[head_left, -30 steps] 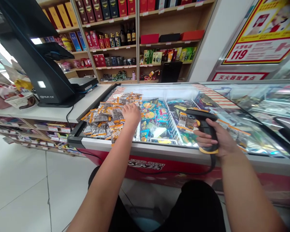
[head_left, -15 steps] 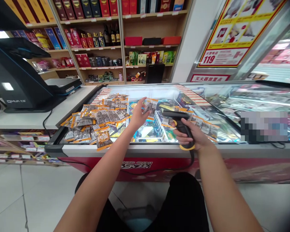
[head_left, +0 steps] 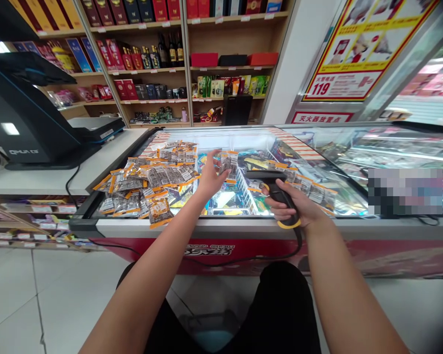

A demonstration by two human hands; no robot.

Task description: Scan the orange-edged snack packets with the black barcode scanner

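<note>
My right hand (head_left: 293, 204) is wrapped around the handle of a black barcode scanner (head_left: 268, 175) with yellow trim. Its head points left, and its cable hangs over the freezer's front. To the left of the scanner, my left hand (head_left: 212, 177) grips the left edge of a small clear snack packet (head_left: 229, 161) with orange ends, thumb in front; the other fingers are partly hidden. A heap of similar snack packets (head_left: 158, 177) lies on the glass left of my left hand. More packets (head_left: 313, 189) lie in a row just behind and right of the scanner.
Beneath the packets is a glass-topped chest freezer (head_left: 221, 228) with goods inside. A black weighing scale (head_left: 40, 118) stands on the white counter (head_left: 33, 182) at left. A blurred-out item (head_left: 406, 191) lies on the right. Stocked shelves (head_left: 151, 73) stand behind.
The scanner has shifted slightly, and its cable has swung a little to the right. My left hand stays at the packet, which has turned a little. The heap looks the same.
</note>
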